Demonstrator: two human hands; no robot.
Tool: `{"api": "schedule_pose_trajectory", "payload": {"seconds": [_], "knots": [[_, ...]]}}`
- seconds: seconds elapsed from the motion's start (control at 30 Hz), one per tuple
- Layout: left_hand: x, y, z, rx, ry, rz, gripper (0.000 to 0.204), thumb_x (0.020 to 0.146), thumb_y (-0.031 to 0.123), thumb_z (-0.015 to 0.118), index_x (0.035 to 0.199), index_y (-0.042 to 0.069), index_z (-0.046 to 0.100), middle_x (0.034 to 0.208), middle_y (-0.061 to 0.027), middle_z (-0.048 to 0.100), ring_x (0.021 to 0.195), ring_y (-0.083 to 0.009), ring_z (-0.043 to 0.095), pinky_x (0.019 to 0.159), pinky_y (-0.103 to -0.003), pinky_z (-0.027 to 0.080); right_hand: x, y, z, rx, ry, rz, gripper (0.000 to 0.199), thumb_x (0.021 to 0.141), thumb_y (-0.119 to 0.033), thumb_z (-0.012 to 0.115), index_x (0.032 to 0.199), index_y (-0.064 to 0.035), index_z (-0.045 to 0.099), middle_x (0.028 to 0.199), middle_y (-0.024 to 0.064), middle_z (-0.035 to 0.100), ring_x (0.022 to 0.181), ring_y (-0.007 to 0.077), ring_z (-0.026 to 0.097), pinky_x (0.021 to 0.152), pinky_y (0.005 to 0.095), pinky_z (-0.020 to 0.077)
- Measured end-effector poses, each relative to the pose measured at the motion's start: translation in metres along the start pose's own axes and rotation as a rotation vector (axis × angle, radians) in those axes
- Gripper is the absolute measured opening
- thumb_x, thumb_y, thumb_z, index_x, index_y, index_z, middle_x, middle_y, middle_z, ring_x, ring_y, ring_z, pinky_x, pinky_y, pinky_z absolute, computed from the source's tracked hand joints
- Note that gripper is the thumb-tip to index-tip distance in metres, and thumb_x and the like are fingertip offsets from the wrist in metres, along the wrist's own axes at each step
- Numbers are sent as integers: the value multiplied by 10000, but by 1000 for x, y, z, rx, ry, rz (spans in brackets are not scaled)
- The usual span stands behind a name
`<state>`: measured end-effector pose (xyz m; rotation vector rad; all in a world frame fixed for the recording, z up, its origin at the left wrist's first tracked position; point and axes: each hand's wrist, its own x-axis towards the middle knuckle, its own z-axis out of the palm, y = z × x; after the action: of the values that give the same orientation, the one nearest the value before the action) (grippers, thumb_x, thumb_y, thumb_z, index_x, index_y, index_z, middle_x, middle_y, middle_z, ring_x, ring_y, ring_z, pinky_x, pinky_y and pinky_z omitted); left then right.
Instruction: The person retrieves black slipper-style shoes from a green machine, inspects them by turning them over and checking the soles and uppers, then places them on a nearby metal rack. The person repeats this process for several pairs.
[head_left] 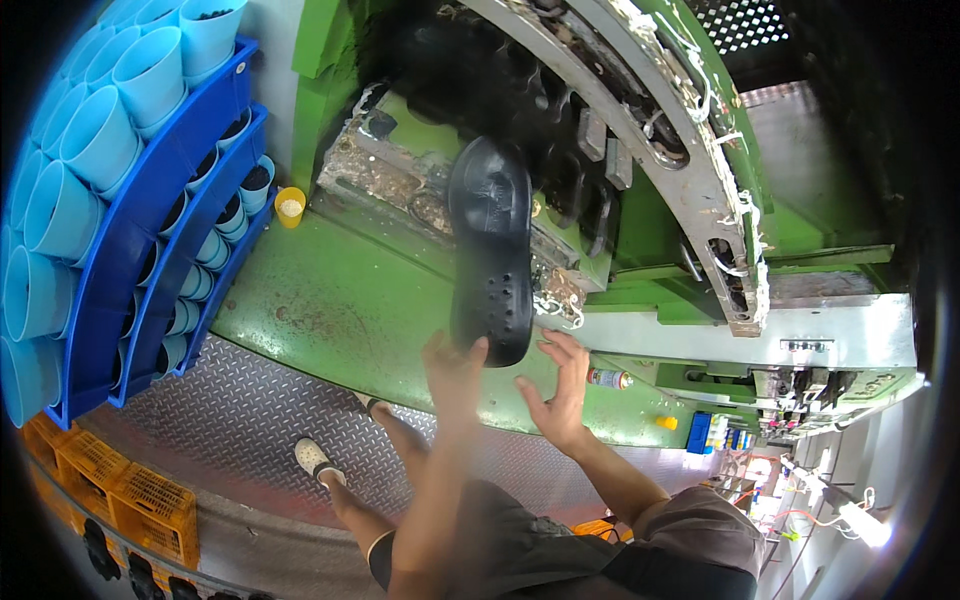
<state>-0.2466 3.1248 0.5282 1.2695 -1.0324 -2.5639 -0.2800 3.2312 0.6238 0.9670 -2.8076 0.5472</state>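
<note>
A black clog (491,250) stretches before me, its holed toe toward me and its heel toward the moulding machine. At the left of the toe is my left hand (456,368), somewhat smeared, with thumb and fingers apart. Its thumb overlaps the clog's edge; whether it touches cannot be told. On the other side of the toe, my right hand (560,388) has its fingers spread and holds nothing. Behind the clog lies a worn metal mould plate (390,185), partly covered by it.
Light blue cups (100,135) crowd a blue rack (165,215) at left. A yellow cup (290,206) and a spray can (610,379) stand on the green ledge (340,300). The machine's metal arc (640,110) curves overhead at right. Orange crates (150,510) sit lower left.
</note>
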Motion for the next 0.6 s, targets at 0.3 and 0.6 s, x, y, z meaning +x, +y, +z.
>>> {"api": "schedule_pose_trajectory", "payload": {"seconds": [0.3,0.6], "knots": [[-33,-16,-78,-172,-16,29,414,808,41,676,1167,95,478,1106,-51,542,975,-182,549,868,-340,454,-14,35,30,832,-368,677,380,1008,-336,462,1238,-40,533,1261,57,552,1074,155,511,855,339,417],[-254,-11,-293,-175,705,-110,558,771,133,756,1179,18,393,964,-88,556,825,-183,584,723,-338,505,-88,-137,138,789,-1310,224,293,968,-149,554,1226,-11,552,1112,46,591,901,95,531,781,230,439]]}}
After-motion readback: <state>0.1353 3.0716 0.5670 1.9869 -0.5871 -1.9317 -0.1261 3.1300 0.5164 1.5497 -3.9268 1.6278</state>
